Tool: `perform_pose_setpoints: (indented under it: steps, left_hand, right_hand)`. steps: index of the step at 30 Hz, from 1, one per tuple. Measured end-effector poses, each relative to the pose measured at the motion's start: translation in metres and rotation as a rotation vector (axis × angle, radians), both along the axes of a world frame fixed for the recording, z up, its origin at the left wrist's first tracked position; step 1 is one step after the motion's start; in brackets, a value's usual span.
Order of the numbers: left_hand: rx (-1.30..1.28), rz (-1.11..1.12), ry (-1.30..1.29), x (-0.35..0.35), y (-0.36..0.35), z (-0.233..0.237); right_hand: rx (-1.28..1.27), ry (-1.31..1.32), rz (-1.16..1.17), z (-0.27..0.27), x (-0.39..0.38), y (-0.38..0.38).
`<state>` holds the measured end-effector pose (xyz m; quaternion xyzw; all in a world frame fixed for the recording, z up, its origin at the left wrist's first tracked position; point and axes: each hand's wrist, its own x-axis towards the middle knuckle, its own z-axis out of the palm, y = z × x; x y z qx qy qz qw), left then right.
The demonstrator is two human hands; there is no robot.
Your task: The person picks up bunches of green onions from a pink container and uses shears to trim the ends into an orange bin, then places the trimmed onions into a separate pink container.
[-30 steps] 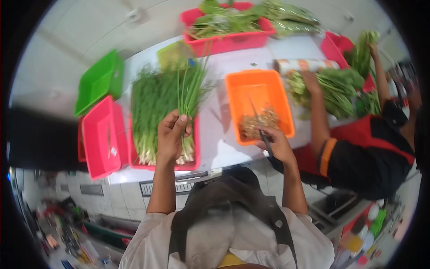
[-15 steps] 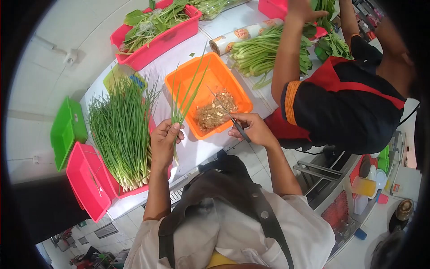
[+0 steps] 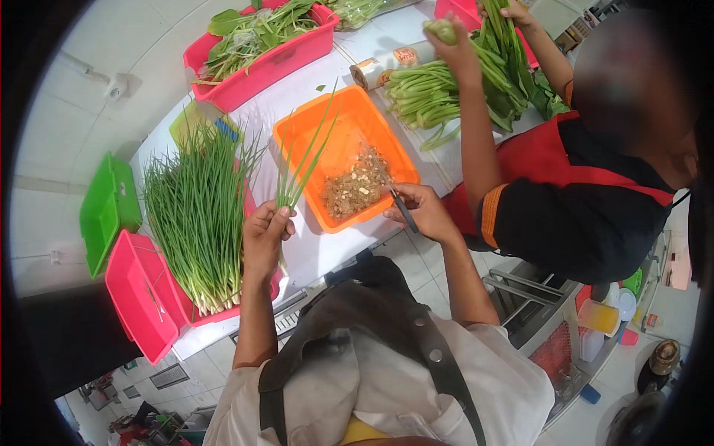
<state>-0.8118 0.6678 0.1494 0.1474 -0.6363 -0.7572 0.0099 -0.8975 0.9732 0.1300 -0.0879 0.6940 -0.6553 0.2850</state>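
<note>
Scallion stalks (image 3: 297,167) in left hand (image 3: 264,234)

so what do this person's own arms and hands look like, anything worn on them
Both hands are bare: no gloves on the left hand or the right hand, and no watch or ring that I can make out. The forearms are uncovered. Short off-white sleeves end near the elbows, under a dark grey apron with shoulder straps and round studs.

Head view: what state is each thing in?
left hand, shut on spring onion stalks
right hand, shut on knife
orange tub, open, holding trimmings
spring onion pile, heaped on pink tray
</note>
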Motion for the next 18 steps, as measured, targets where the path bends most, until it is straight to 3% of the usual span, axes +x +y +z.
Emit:
perform_pose_setpoints:
  steps: [11,18]
  left_hand:
    - [-0.283,-0.085,-0.041,0.014,-0.012,-0.004]
    - [-0.353,-0.072,-0.061,0.019,-0.023,-0.006]
  right_hand:
    - [0.076,0.003,0.093,-0.005,-0.012,0.009]
    - [0.074,-0.007,-0.005,-0.026,-0.013,0.016]
